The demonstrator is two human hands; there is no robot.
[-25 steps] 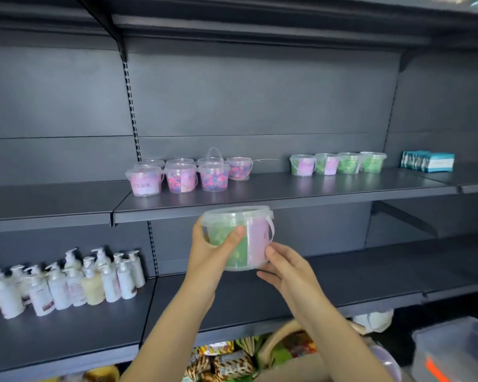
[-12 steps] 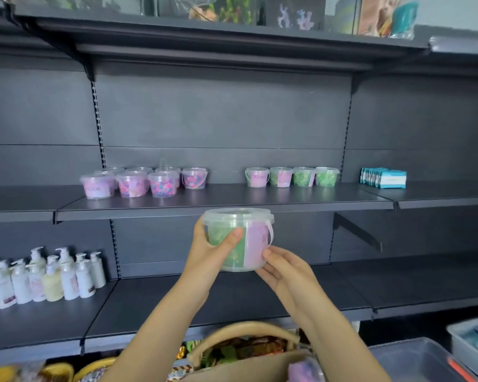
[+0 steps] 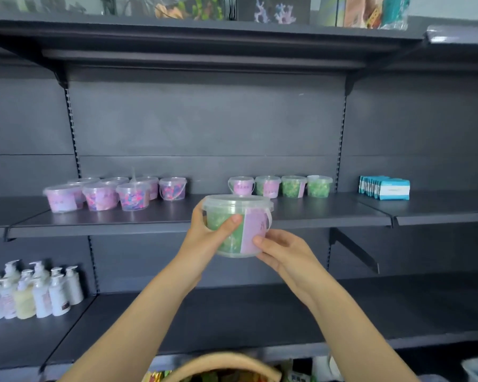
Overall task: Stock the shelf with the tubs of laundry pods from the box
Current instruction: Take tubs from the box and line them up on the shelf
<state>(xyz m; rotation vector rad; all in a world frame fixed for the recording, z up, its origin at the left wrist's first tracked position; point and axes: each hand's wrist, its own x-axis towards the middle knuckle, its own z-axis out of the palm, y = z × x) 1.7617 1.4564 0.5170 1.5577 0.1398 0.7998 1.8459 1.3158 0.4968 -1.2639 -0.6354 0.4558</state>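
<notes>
Print on the held tub's pink label [image 3: 255,228] is too blurred to read.

- The middle shelf [image 3: 301,213] is running dark grey across the bay, carrying two groups of tubs and lying bare along its front edge.
- Toward its left end, pink tubs [image 3: 100,195] are sitting clustered in two rows — the front three near the edge, the rest behind them toward the back panel.
- Right of centre, green tubs [image 3: 293,186] are standing in a single line against the back.
- On the neighbouring shelf section to the right, blue boxes [image 3: 384,188] are standing packed together at the back.
- The lower shelf [image 3: 260,318] is holding white pump bottles [image 3: 31,293] at its left end — bunched closely.
</notes>
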